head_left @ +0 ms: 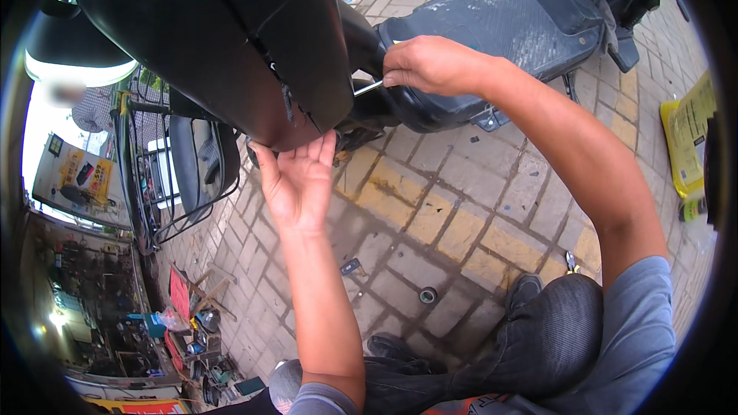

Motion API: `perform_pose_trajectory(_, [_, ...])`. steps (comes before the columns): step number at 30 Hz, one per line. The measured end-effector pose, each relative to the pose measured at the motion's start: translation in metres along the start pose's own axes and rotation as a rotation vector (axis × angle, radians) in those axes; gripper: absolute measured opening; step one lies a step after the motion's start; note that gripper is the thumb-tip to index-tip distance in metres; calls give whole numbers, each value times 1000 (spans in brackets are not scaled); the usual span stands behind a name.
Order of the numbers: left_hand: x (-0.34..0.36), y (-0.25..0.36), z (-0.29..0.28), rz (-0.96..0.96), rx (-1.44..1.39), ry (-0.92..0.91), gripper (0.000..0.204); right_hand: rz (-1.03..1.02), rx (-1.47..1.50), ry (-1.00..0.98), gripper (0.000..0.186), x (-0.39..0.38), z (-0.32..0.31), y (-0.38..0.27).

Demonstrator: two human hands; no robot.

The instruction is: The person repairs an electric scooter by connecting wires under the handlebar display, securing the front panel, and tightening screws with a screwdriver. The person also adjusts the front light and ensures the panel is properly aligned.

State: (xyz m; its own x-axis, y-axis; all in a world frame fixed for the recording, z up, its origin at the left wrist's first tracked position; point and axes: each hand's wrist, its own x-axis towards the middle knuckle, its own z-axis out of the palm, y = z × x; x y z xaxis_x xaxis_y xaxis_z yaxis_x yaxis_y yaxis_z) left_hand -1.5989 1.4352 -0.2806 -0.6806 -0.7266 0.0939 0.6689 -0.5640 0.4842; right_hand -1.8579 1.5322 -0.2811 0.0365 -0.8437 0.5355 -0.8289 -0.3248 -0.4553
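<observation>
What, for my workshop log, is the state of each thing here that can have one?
Left hand: open, palm up, at the dark panel
Right hand: closed around the metal tool
Metal tool: gripped
Scooter footboard: scuffed
Pliers: lying on the paving, jaws too small to judge
Lamp: lit

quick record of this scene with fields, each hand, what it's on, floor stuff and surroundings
left hand: palm up, fingers at the lower end of the black scooter bodywork
right hand: gripping a slim metal rod, which extends toward the bodywork
paving: pliers and a small dark ring-shaped item
beyond right hand: grey footboard
far right: yellow container
</observation>
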Motion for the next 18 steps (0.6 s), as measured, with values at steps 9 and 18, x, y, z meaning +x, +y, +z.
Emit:
perform_pose_trajectory(9, [-1,-2,2,8,30,-8,79,63,-48,-74,23,1,-5,-7])
perform_pose_trajectory(18, [0,-1,1,4,64,-10,79,37,-25,-48,19,4,-10,-15])
